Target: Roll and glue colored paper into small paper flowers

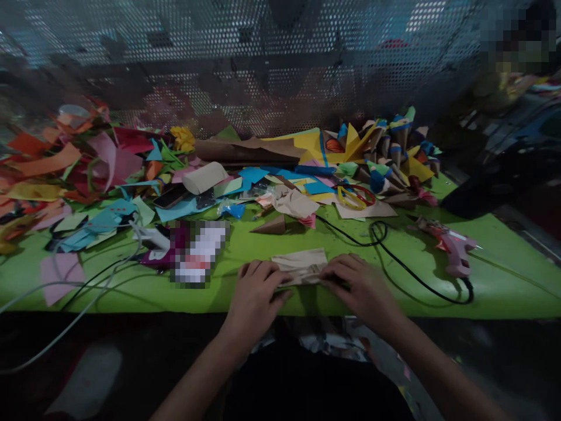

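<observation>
A creased piece of beige paper lies at the front of the green table, between my two hands. My left hand has its curled fingers on the left end of the paper, with the thumb below its near edge. At the right end, my right hand pinches the paper between thumb and fingers. Just beyond the paper rests a brown paper cone on its side. Crumpled beige paper sits behind the cone.
A pink glue gun with a black cord stands at the right. Left are a purple tool and pale cables. Coloured paper scraps, yellow-handled scissors and decorated cones crowd the back, before a perforated metal panel.
</observation>
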Action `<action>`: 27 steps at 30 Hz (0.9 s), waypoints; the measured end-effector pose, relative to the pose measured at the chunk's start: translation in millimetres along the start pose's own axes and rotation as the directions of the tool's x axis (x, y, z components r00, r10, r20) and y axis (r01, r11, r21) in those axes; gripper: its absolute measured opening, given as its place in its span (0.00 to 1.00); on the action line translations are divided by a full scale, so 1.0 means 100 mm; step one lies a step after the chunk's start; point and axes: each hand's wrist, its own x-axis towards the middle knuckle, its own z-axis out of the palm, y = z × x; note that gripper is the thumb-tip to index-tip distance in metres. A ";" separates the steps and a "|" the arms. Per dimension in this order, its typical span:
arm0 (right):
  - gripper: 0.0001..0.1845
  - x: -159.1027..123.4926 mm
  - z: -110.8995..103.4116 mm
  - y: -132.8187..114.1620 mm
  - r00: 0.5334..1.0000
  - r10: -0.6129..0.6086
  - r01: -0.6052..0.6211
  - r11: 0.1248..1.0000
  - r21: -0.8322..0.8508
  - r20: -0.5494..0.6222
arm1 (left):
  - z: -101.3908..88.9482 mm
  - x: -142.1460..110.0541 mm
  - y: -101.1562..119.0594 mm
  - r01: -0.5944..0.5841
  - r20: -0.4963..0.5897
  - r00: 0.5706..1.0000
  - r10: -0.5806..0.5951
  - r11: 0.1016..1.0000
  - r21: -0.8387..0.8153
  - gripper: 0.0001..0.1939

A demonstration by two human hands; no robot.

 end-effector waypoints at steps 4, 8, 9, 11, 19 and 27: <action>0.04 0.09 -0.04 -0.02 0.999 0.031 -0.029 0.999 -0.044 0.043 | -0.01 0.10 0.00 0.036 0.019 0.999 -0.036 0.999 -0.004 0.07; 0.06 0.16 -0.05 -0.04 0.996 0.074 -0.065 0.984 -0.164 0.046 | 0.01 0.21 0.02 0.100 0.039 0.994 -0.100 0.995 0.007 0.04; 0.05 0.17 -0.04 -0.04 0.996 0.085 -0.079 0.981 -0.176 0.032 | 0.01 0.22 0.02 0.113 0.036 0.993 -0.113 0.994 0.013 0.04; 0.03 0.17 0.00 -0.03 0.996 0.093 -0.092 0.985 -0.144 0.001 | 0.03 0.23 0.04 0.125 0.030 0.992 -0.125 0.992 0.024 0.04; 0.05 0.09 0.01 0.02 0.998 -0.051 0.051 0.999 0.008 0.023 | 0.04 0.10 0.03 0.009 -0.011 1.000 -0.008 0.998 0.061 0.11; 0.02 0.21 -0.08 -0.02 0.993 0.059 -0.066 0.995 0.071 0.104 | 0.01 0.17 0.00 0.038 0.034 0.999 -0.038 0.999 -0.018 0.03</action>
